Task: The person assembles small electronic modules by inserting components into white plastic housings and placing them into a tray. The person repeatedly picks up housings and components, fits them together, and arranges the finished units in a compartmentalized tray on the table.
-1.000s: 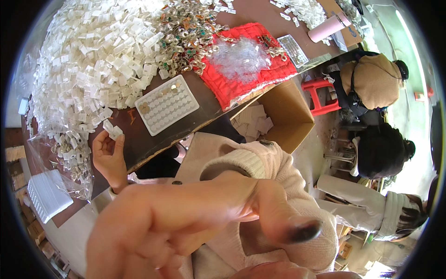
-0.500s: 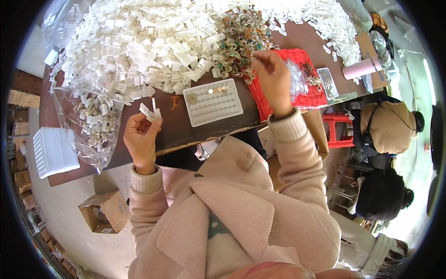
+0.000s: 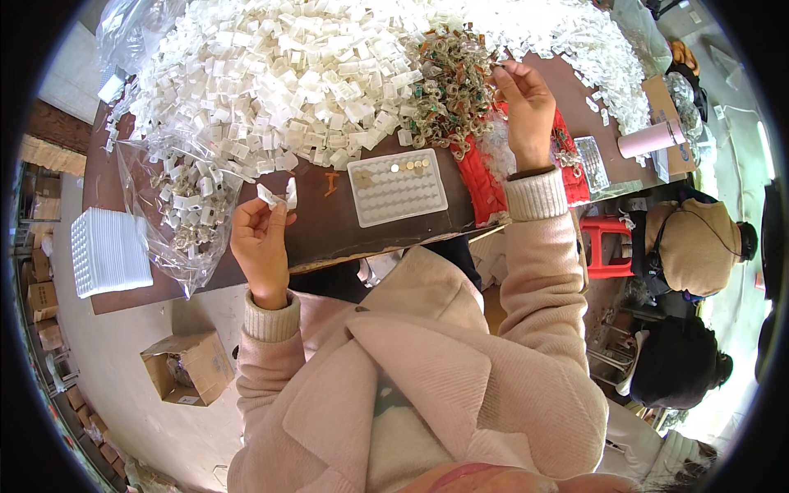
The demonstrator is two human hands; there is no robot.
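Observation:
My left hand (image 3: pixel 261 246) is closed on a small white plastic case (image 3: pixel 271 197) that seems to be folded open, held above the table's front part. My right hand (image 3: pixel 530 115) is raised over the red cloth (image 3: pixel 485 185), thumb and fingers pinched together; whatever is in them is too small to make out. Beside it lies a heap of small clear pieces with green and orange bits (image 3: pixel 452 90). Between the hands sits a white compartment tray (image 3: pixel 380 218), with several round coin-like discs (image 3: pixel 411 165) in its upper cells. An orange I-shaped piece (image 3: pixel 331 184) lies left of the tray.
A big heap of white plastic cases (image 3: pixel 312 90) covers the table's back. At left are a clear bag of pieces (image 3: pixel 185 238) and a stack of trays (image 3: pixel 111 251). A pink bottle (image 3: pixel 649 140) lies at right. An open carton (image 3: pixel 197 370) stands on the floor.
My right hand has moved right and farther away, its fingers pinched. The left hand still holds the white case, whose parts now sit differently. The whole view has shifted slightly.

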